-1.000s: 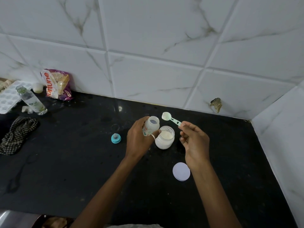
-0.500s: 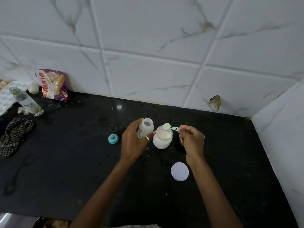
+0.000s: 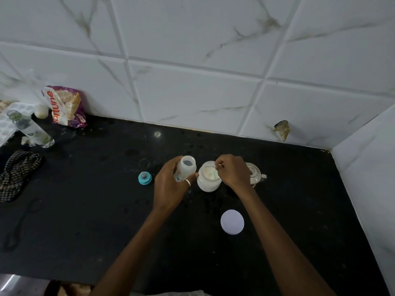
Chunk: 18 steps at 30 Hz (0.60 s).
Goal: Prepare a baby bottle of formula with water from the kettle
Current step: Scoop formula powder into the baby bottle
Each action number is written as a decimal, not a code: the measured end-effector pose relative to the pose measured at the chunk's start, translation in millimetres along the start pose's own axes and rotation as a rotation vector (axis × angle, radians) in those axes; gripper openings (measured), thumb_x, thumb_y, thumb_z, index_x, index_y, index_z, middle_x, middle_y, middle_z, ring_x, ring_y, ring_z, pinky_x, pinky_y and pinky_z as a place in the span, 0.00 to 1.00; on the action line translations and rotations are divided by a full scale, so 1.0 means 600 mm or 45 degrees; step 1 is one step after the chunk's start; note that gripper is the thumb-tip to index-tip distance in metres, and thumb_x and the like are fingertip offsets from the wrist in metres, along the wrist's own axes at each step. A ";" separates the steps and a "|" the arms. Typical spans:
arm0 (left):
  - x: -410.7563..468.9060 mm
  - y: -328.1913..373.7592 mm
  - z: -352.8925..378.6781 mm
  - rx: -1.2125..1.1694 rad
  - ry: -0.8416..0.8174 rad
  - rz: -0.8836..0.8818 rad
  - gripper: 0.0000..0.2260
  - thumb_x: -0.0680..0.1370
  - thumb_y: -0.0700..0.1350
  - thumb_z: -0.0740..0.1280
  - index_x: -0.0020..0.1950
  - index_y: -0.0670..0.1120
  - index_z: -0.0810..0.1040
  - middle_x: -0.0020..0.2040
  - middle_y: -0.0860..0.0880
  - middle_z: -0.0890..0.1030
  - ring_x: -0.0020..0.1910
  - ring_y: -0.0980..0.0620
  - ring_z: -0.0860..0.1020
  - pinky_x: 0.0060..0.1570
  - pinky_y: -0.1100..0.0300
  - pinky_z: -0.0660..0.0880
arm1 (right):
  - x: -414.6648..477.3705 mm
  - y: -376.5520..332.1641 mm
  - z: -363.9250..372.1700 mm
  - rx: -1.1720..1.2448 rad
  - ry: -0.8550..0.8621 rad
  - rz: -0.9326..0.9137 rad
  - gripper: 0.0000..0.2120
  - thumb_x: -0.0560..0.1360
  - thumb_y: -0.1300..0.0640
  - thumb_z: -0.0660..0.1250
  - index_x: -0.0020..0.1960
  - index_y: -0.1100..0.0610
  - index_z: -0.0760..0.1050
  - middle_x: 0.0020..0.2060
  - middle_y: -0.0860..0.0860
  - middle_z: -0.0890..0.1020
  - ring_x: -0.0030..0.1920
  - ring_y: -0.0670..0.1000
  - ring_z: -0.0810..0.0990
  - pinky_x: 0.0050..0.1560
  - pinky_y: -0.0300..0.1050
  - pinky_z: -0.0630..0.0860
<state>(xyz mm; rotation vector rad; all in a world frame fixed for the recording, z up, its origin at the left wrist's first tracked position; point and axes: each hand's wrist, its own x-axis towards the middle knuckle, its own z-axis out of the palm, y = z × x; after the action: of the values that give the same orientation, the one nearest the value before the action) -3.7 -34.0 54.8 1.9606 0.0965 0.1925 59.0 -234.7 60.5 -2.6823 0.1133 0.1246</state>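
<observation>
My left hand [image 3: 171,184] grips an open, clear baby bottle [image 3: 186,167], held upright just above the black counter [image 3: 96,199]. Right beside it stands an open white jar of formula powder [image 3: 209,177]. My right hand [image 3: 233,170] is over the jar's mouth and pinches the handle of a small scoop [image 3: 214,168], whose bowl is down in the powder. The jar's round white lid [image 3: 232,221] lies flat on the counter nearer to me. The bottle's blue teat cap [image 3: 145,178] sits to the left of my left hand. A small white kettle [image 3: 255,173] shows partly behind my right hand.
At the far left are a clear plastic water bottle [image 3: 30,129], a snack packet [image 3: 64,106] against the tiled wall, a white ice tray [image 3: 8,122] and a checked cloth [image 3: 19,169]. A side wall [image 3: 369,178] closes the counter on the right.
My right hand has brought the scoop down from above the jar into the powder. The bottle in my left hand has stayed beside the jar. The camera has shifted slightly.
</observation>
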 end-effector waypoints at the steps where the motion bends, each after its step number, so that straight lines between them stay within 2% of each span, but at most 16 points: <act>1: -0.001 -0.002 0.000 0.002 0.001 -0.003 0.28 0.71 0.53 0.80 0.69 0.49 0.78 0.62 0.54 0.83 0.60 0.55 0.82 0.59 0.52 0.82 | 0.003 0.000 0.004 -0.029 -0.034 -0.009 0.09 0.78 0.59 0.69 0.53 0.49 0.85 0.51 0.51 0.87 0.53 0.55 0.85 0.45 0.47 0.78; 7: -0.007 -0.006 -0.004 0.010 0.012 -0.015 0.27 0.71 0.52 0.80 0.68 0.49 0.78 0.61 0.54 0.83 0.60 0.56 0.82 0.58 0.54 0.82 | 0.016 -0.004 0.019 -0.089 -0.180 -0.039 0.10 0.79 0.58 0.69 0.54 0.48 0.86 0.55 0.52 0.87 0.57 0.57 0.84 0.51 0.49 0.78; 15: -0.013 -0.002 -0.008 -0.013 0.011 -0.018 0.25 0.72 0.50 0.81 0.66 0.55 0.77 0.61 0.54 0.83 0.59 0.57 0.82 0.58 0.57 0.81 | 0.020 0.001 0.023 -0.108 -0.150 -0.067 0.13 0.78 0.55 0.71 0.61 0.47 0.84 0.59 0.52 0.86 0.61 0.58 0.83 0.57 0.52 0.79; 18: -0.013 -0.002 -0.008 -0.009 0.004 -0.010 0.25 0.72 0.51 0.80 0.67 0.53 0.78 0.61 0.54 0.83 0.60 0.56 0.82 0.58 0.55 0.82 | 0.019 0.006 0.022 -0.077 -0.123 -0.087 0.14 0.78 0.56 0.71 0.63 0.49 0.83 0.60 0.52 0.86 0.61 0.57 0.83 0.58 0.51 0.79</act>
<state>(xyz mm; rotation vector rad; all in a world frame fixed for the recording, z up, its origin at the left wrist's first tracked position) -12.0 -30.7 54.6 1.9528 0.1054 0.1910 69.3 -232.5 45.8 -2.7314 -0.0124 0.2391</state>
